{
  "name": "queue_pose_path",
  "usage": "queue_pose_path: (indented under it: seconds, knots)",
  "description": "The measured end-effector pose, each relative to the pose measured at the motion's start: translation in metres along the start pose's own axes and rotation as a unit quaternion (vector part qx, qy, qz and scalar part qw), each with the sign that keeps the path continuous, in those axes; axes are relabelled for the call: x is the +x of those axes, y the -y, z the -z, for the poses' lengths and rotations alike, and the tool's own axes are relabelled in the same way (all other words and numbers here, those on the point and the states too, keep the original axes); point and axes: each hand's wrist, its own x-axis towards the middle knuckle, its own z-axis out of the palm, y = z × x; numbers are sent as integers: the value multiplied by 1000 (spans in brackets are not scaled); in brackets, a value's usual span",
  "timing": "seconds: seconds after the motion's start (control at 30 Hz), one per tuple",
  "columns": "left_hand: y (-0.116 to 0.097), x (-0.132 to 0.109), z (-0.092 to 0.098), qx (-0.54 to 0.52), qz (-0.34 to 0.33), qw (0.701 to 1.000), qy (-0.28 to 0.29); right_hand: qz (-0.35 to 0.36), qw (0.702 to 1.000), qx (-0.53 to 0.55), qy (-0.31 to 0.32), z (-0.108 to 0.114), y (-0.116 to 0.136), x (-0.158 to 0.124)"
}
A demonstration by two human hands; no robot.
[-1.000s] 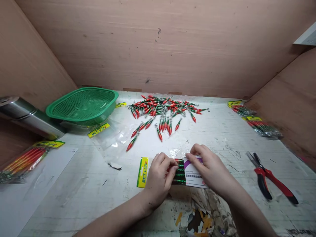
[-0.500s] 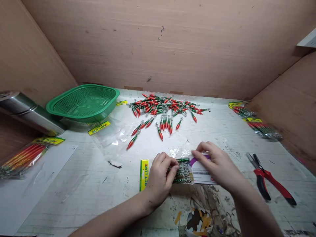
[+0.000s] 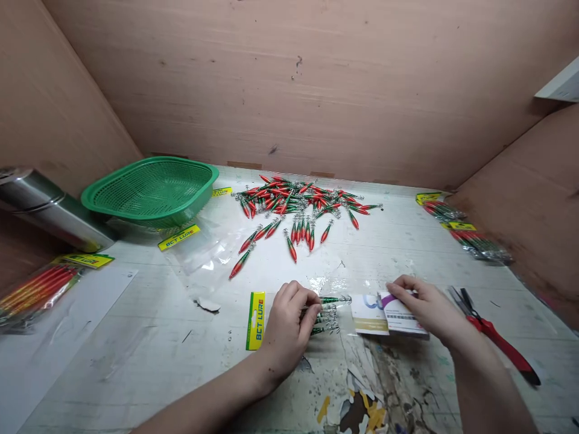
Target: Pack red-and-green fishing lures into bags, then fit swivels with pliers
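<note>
A clear bag [image 3: 337, 313] with a yellow BCT LURE header [image 3: 256, 312] lies on the table near its front edge, with several red and green lures inside. My left hand [image 3: 289, 322] presses down on the bag and the lures. My right hand [image 3: 427, 307] pinches a white and purple card [image 3: 398, 316], now apart from the bag. A second white card [image 3: 368, 316] lies between the bag and my right hand. Farther back lies a loose pile of red and green lures [image 3: 298, 208].
A green mesh basket [image 3: 151, 190] stands at the back left, empty clear bags [image 3: 203, 244] before it. A steel cylinder [image 3: 43, 211] and packed bags [image 3: 38, 289] lie at the left. Red-handled pliers [image 3: 493, 334] rest by my right hand; more packed bags [image 3: 465, 232] lie at the right.
My right hand has slid the white and purple card to the right, out of the bag. My left hand stays on the bag.
</note>
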Motion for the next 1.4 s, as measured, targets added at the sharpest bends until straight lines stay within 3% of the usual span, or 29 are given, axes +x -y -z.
queue_pose_path:
  seconds: [0.17, 0.3, 0.7, 0.97, 1.4]
  knots:
    - [1, 1, -2, 6, 5, 1000, 3, 93, 992, 5, -86, -28, 14, -14]
    - [2, 2, -2, 0, 12, 1000, 4, 178, 983, 46, -22, -47, 35, -34]
    - [1, 2, -2, 11, -10, 1000, 15, 220, 969, 110, 7, -61, 52, -41]
    - [2, 4, 0, 3, -21, 1000, 14, 228, 959, 164, 30, -57, 46, -38]
    - [4, 3, 0, 1, -53, 998, 34, 123, 943, 286, 114, -57, 52, -40]
